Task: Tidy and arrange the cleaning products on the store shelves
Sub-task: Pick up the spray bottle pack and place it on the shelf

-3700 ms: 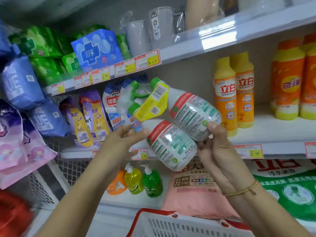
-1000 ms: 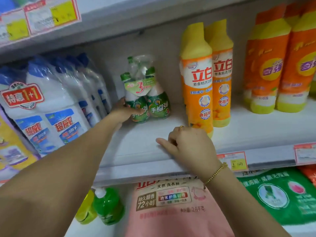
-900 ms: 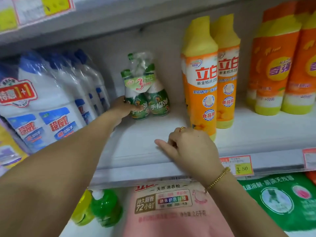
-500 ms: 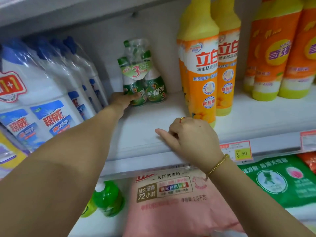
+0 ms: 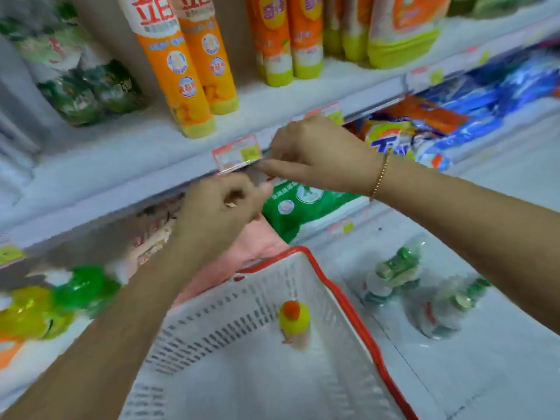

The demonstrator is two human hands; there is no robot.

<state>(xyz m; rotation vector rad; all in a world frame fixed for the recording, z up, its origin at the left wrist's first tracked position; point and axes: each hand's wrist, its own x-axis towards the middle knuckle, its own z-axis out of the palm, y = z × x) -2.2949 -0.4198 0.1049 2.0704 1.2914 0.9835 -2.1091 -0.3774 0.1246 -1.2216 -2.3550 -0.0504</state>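
Green shrink-wrapped bottle pack [image 5: 91, 89] stands upright at far left of the white shelf [image 5: 127, 147], near the orange bottles [image 5: 181, 71]; pic blurred. L hand [image 5: 218, 207] is curled, nothing seen in it, just below the shelf edge. R hand [image 5: 321, 153] has fingers at the price tag [image 5: 238, 153]; pinching or only touching, can't tell. White red-rimmed basket [image 5: 230, 322] sits below.
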